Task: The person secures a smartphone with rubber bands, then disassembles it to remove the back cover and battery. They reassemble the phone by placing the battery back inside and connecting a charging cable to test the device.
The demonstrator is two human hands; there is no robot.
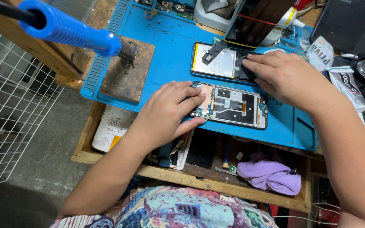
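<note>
Two opened phones lie on the blue mat (170,63). The near phone (233,105), its boards bare, is pinched at its left end by the left hand (170,114). The right hand (288,76) presses flat, fingers outstretched, on the far phone (216,61). A purple cloth (269,173) lies below.

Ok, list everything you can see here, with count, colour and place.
work mat: one, blue, on the wooden bench
opened phone: one, dark with circuit board, mat's front
second opened phone: one, silvery inside, behind it
soldering tool: one, blue handle, upper left
cloth: one, purple, lower shelf
wire grid: one, white, far left
left hand: touching the opened phone's left end
right hand: resting on the second opened phone
</note>
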